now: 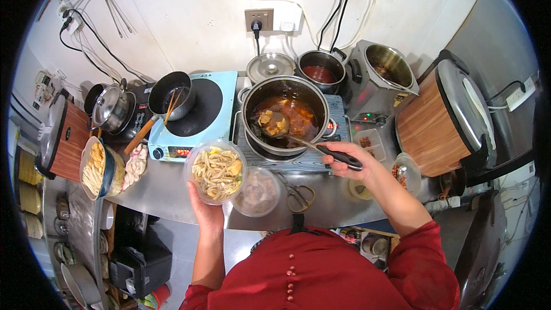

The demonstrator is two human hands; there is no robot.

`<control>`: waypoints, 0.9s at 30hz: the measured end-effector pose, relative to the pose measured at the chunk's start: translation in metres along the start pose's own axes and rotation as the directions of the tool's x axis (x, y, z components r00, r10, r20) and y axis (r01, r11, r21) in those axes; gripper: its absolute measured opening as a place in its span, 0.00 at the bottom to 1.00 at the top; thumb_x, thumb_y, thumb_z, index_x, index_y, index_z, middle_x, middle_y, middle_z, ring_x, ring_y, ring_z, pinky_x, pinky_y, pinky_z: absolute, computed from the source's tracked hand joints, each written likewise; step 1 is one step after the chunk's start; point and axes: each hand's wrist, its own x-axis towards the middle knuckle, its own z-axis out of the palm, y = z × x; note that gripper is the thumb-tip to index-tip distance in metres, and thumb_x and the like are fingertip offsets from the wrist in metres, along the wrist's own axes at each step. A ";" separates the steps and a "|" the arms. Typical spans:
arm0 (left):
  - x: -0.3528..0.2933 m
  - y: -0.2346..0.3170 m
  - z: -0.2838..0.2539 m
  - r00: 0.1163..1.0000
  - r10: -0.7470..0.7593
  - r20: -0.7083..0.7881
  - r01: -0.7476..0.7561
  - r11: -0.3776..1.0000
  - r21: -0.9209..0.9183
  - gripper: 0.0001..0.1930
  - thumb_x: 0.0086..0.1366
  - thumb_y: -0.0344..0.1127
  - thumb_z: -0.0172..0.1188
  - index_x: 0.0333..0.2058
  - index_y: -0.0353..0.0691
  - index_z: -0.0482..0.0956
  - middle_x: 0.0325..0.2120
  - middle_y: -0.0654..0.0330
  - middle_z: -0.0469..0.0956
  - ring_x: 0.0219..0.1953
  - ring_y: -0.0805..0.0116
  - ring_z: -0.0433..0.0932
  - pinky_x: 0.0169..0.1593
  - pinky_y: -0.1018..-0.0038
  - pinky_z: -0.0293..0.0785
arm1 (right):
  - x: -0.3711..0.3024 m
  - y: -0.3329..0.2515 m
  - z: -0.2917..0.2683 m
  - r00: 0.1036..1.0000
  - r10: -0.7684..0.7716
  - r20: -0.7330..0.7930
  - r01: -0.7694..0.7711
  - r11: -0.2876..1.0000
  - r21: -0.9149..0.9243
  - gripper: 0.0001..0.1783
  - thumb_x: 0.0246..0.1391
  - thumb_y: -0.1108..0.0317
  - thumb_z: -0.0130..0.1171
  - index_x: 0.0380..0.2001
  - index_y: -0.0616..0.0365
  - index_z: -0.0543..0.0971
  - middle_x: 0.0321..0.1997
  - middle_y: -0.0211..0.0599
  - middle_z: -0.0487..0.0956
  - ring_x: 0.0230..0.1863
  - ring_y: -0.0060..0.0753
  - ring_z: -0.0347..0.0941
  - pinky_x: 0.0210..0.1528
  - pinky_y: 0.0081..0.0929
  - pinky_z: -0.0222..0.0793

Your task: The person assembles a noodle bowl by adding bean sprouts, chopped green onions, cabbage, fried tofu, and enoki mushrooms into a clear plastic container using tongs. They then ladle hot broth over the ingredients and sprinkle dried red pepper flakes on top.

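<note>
My left hand (pixel 205 208) grips a clear round plastic bowl (pixel 199 189) by its near side. Pale strips and yellow pieces of food (pixel 216 167) fill the bowl. A ladle (pixel 306 143) with a black handle is held in my right hand (pixel 354 165). Its scoop, loaded with chunky yellow-brown food, lies inside a steel pot (pixel 285 86) of reddish-brown broth. The pot stands on a cooktop, to the right of the plastic bowl. Just below the bowl, a round translucent lid (pixel 256 193) rests on the steel counter beside scissors (pixel 299 197).
A black wooden-handled pan (pixel 172 96) with chopsticks sits on a blue induction cooker (pixel 221 117). Behind the pot are a metal lid (pixel 270 68) and a smaller pot (pixel 321 73). Wood-patterned cookers (pixel 433 117) flank both sides. A food-filled basin (pixel 96 167) stands left.
</note>
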 end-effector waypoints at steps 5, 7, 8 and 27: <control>0.011 -0.017 0.009 0.999 -0.027 0.034 0.026 0.999 0.030 0.41 0.69 0.70 0.44 0.70 0.49 0.56 0.68 0.60 0.62 0.68 0.59 0.62 0.67 0.54 0.60 | -0.016 -0.001 0.010 0.996 -0.054 -0.066 0.050 0.997 -0.063 0.17 0.67 0.63 0.53 0.55 0.59 0.71 0.29 0.38 0.76 0.15 0.22 0.67 0.13 0.19 0.58; 0.016 -0.022 0.007 0.997 -0.041 0.066 0.038 0.998 0.047 0.42 0.67 0.73 0.43 0.71 0.54 0.55 0.69 0.61 0.61 0.70 0.58 0.60 0.67 0.51 0.59 | -0.023 -0.001 0.017 0.989 -0.093 -0.116 0.073 0.983 -0.169 0.18 0.67 0.64 0.54 0.56 0.60 0.71 0.28 0.38 0.76 0.15 0.22 0.67 0.13 0.19 0.58; 0.020 -0.026 0.006 0.996 -0.045 0.081 0.041 0.998 0.051 0.42 0.67 0.73 0.43 0.71 0.54 0.55 0.69 0.61 0.61 0.70 0.58 0.60 0.67 0.51 0.58 | -0.026 -0.002 0.020 0.987 -0.116 -0.112 0.089 0.972 -0.220 0.19 0.67 0.64 0.54 0.57 0.60 0.71 0.28 0.38 0.76 0.15 0.22 0.67 0.13 0.18 0.58; 0.045 -0.046 -0.002 0.997 0.067 -0.032 -0.067 0.997 -0.027 0.40 0.66 0.63 0.57 0.69 0.52 0.55 0.66 0.60 0.63 0.66 0.56 0.67 0.64 0.50 0.69 | -0.073 0.002 0.123 0.975 -0.209 -0.070 0.141 0.834 -0.533 0.26 0.65 0.65 0.53 0.63 0.63 0.70 0.27 0.43 0.77 0.12 0.23 0.64 0.12 0.18 0.55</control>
